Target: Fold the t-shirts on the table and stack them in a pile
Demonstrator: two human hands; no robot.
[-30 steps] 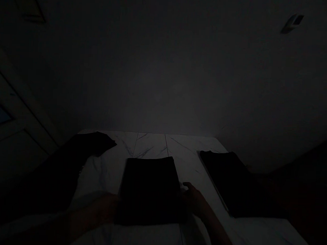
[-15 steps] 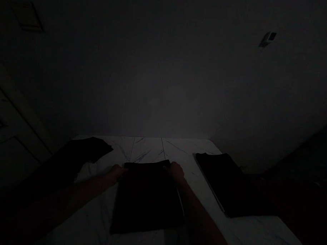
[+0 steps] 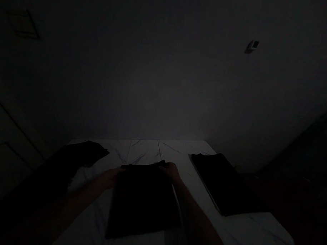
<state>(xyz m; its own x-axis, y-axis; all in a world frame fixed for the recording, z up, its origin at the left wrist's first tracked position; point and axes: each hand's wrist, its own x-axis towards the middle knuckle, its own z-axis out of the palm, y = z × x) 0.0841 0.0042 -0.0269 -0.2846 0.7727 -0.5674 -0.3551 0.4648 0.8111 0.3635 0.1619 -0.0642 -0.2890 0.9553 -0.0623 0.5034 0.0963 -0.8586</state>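
In very dim light, a folded black garment (image 3: 144, 204) lies on the marble-patterned table (image 3: 204, 195) before me. My left hand (image 3: 112, 177) is closed at its far left corner, the fingertips partly lost in the dark. At the far right corner, my right hand (image 3: 172, 171) pinches the top edge, which is slightly raised there. Whether the garment is trousers, a shirt or something else cannot be made out.
A flat stack of dark folded cloth (image 3: 222, 185) lies on the table to the right. Along the left side is a loose heap of dark cloth (image 3: 71, 162). A wall (image 3: 154, 83) rises behind the table, bearing a small switch or socket box (image 3: 252, 46) and a framed sheet (image 3: 23, 24).
The view has shifted slightly. My right hand has turned a little at the corner, and the edge there is bunched up more. Both hands stay at the garment's far edge.
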